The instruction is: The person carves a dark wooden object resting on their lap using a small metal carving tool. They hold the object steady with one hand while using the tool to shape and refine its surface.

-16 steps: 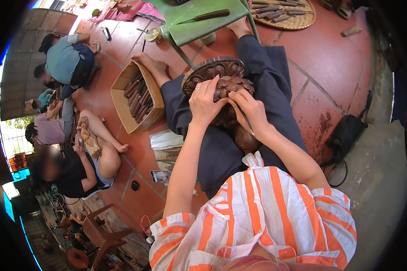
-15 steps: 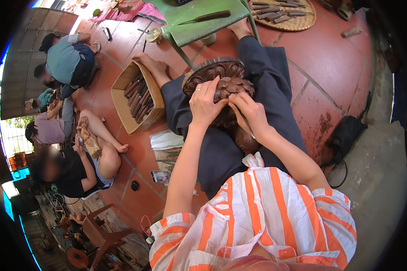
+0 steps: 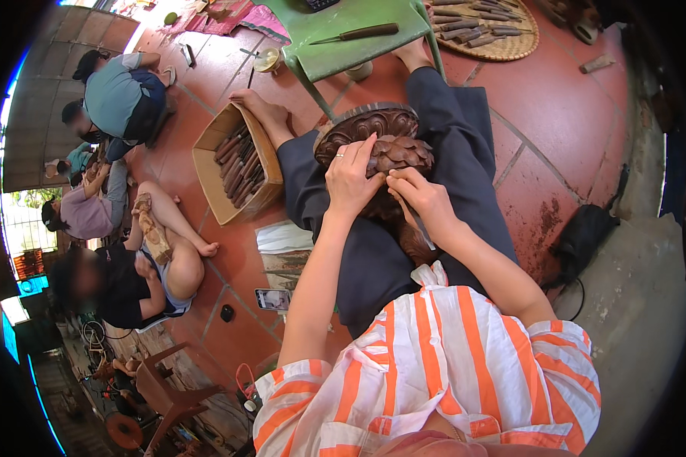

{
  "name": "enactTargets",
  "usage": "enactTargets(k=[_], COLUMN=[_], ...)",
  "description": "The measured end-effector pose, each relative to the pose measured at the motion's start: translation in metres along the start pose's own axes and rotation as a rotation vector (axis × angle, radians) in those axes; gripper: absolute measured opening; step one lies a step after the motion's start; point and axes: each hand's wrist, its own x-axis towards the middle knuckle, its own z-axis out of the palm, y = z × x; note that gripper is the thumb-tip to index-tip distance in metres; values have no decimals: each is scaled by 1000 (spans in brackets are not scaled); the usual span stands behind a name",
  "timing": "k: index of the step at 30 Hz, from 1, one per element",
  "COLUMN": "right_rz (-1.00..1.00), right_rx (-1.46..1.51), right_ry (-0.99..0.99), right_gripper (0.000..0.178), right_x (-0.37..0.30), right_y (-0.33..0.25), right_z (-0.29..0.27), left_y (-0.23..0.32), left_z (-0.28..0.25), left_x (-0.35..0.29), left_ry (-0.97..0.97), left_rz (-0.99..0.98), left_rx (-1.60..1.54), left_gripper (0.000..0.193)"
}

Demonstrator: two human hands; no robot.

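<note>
A dark brown wood carving (image 3: 401, 154), with overlapping leaf-like scales and a scrolled rim, rests between my thighs. My left hand (image 3: 351, 180) grips its left side, fingers stretched along the carved surface and thumb pointing toward my other hand. Close to that thumb, my right hand (image 3: 424, 199) is closed around a slim carving tool (image 3: 422, 231), whose metal part shows below the palm. The tool's working tip is hidden by my fingers against the carving's near edge.
Ahead stands a green plastic stool (image 3: 335, 53) with another carving tool (image 3: 356, 33) on it. A cardboard box (image 3: 206, 179) of wooden-handled tools sits left; a woven tray (image 3: 522, 42) holds more. Several people work at left, the nearest (image 3: 122, 282) holding a pale carving. A phone (image 3: 273, 299) lies beside me.
The view has shifted slightly, so the scene sits a little differently. My hands keep nearly the same place on the carving. The nearest person's hand at left has come away from the pale carving's side.
</note>
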Motion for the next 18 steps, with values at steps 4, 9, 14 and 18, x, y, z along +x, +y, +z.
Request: enactTargets(k=[4,9,14,18], right_rz=[15,2,12,5], right_rx=[26,17,17,-25], right_ry=[32,21,36,56], right_gripper=[20,22,22,21], right_x=[4,6,7,5], right_y=[-1,4,6,2], right_z=[0,0,1,2], left_y=[-1,-2,1,-1], left_z=[-1,1,0,0], left_x=[3,4,1,1], left_ry=[11,28,16,22], left_rz=[6,6,-29,-41], left_rx=[-5,-9,-56,-59], left_gripper=[71,70,69,70])
